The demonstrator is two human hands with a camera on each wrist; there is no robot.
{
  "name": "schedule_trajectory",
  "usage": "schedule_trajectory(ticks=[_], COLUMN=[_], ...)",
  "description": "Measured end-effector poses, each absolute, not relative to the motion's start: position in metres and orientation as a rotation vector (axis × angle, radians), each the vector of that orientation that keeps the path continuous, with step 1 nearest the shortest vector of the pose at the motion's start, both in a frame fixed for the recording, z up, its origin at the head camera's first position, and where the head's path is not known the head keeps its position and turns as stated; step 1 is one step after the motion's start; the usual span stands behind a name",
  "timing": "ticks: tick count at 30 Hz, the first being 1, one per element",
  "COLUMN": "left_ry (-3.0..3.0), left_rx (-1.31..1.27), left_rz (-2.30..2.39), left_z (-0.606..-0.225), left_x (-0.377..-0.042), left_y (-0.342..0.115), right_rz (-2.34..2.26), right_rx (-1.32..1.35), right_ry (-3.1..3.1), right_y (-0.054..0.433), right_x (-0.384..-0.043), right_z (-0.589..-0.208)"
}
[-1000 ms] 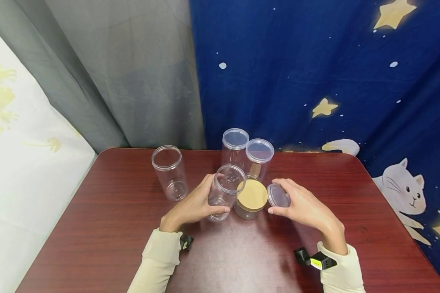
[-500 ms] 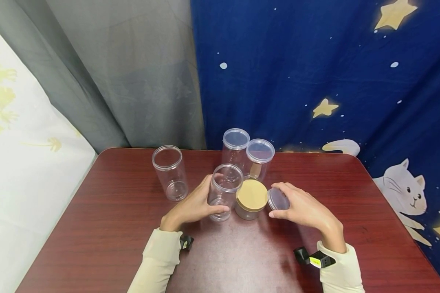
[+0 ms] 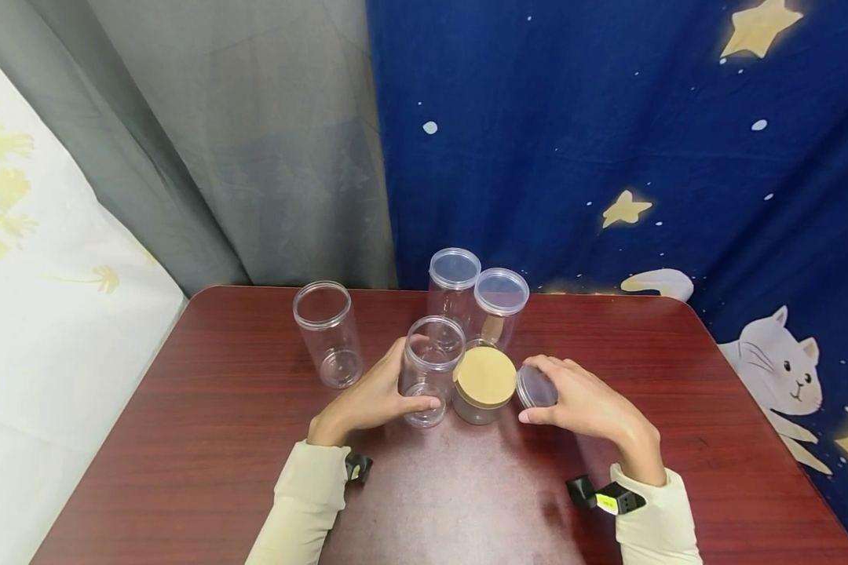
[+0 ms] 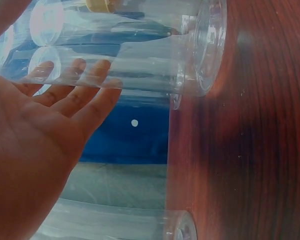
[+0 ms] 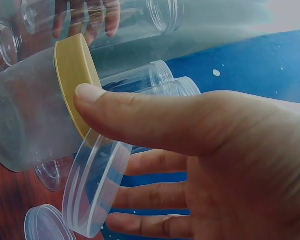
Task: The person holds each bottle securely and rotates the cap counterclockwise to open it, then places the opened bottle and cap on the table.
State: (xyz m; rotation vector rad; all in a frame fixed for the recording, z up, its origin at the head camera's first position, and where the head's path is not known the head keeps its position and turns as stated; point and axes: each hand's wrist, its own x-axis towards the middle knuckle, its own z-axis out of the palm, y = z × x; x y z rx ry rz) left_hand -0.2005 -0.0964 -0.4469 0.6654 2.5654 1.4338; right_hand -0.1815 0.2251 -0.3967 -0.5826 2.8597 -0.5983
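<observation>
My left hand point(image 3: 378, 396) holds a clear, lidless plastic jar point(image 3: 433, 373), thumb on the near side and fingers around the far side. In the left wrist view the fingers point(image 4: 92, 102) show behind the clear wall. My right hand point(image 3: 590, 400) holds a clear round lid point(image 3: 537, 387) tilted on edge, between thumb and fingers. The right wrist view has this lid point(image 5: 97, 185) below the thumb, beside a short jar with a gold lid point(image 5: 76, 82). That gold-lidded jar point(image 3: 485, 380) stands between both hands.
Two tall lidded jars point(image 3: 455, 268) stand behind the gold-lidded one. Another lidless clear jar point(image 3: 325, 337) is at the left on the brown table point(image 3: 205, 439). A second clear lid point(image 5: 47, 222) lies low in the right wrist view. Curtains point(image 3: 509, 141) hang behind the table.
The jar in my left hand has tipped from a slight rightward lean to nearly upright. My right hand and its lid have shifted slightly towards me.
</observation>
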Motion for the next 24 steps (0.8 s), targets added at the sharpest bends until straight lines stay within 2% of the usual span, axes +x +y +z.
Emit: schedule_trajectory(ticks=[24], left_ry=[2.527], left_rx=[0.685], left_rz=[1.455], left_z=[-0.4463], left_x=[-0.2007], left_y=[-0.0989], right_rz=[-0.617], right_rx=[-0.643], right_ry=[2.821], right_y=[0.2288], right_x=[-0.1852], right_z=[-0.4004])
